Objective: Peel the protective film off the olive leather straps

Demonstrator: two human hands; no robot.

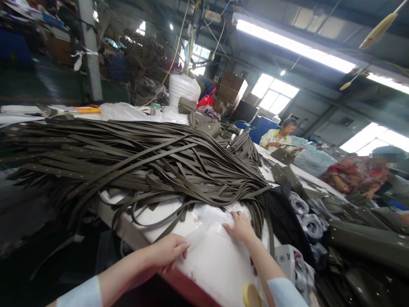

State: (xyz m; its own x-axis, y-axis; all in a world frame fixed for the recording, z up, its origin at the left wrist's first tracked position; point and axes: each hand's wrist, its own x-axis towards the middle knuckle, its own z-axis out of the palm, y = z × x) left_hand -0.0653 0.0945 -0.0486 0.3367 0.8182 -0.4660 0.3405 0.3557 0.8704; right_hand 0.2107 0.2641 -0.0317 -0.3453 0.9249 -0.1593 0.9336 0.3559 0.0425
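Clear, crinkled plastic film [202, 228] stretches between the two hands, low over the counter [220, 262]. The left grip [172, 250] is closed on its near end, fingers folded in; the right grip [240, 227] has its fingers bent at the far end, and whether they pinch it I cannot tell.

Just beyond both grips, a heavy tangle of olive-grey straps [159, 160], flat, smooth and dotted with small metal studs, blocks the way, its loops drooping over the counter edge left of the left grip. Matte black cloth [283, 221] lies to the right of the right grip, with pale coiled rolls [312, 226] past it and stiff olive bags [367, 232] farther right. Two people [277, 138] [358, 172] sit well beyond.

White counter surface lies open between the grips and nearer than the right grip, as far as a yellow-rimmed roll [252, 295]. The counter's reddish side drops away close to the left grip.
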